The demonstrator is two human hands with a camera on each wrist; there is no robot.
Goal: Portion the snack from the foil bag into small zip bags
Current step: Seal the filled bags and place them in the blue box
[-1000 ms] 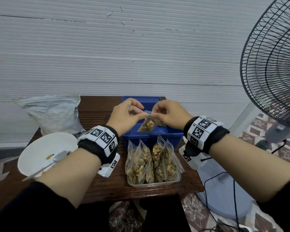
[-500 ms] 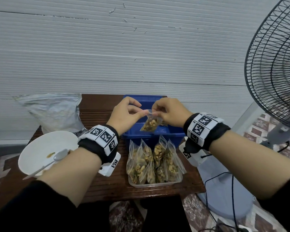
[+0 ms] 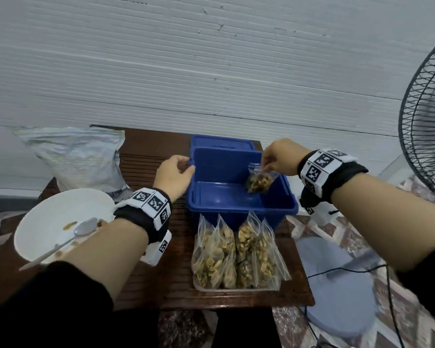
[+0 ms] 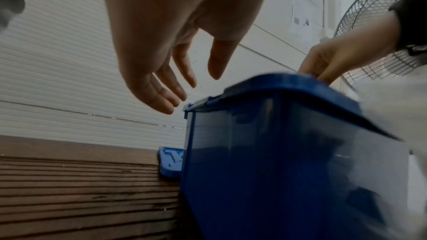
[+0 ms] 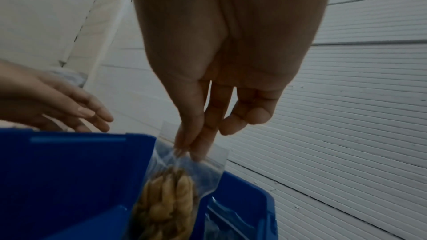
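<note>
My right hand pinches the top edge of a small clear zip bag filled with yellow-brown snack pieces and holds it hanging over the right side of the blue plastic bin. In the right wrist view the fingers grip the zip bag just above the bin. My left hand hovers with relaxed, straight fingers at the bin's left rim and holds nothing. The silver foil bag stands at the back left.
A clear tray in front of the bin holds several filled zip bags. A white bowl with a spoon sits at the left on the brown slatted table. A standing fan is close on the right.
My left hand has let go of the zip bag and moved left to the bin's rim. My right hand has carried the bag right and down over the bin.
</note>
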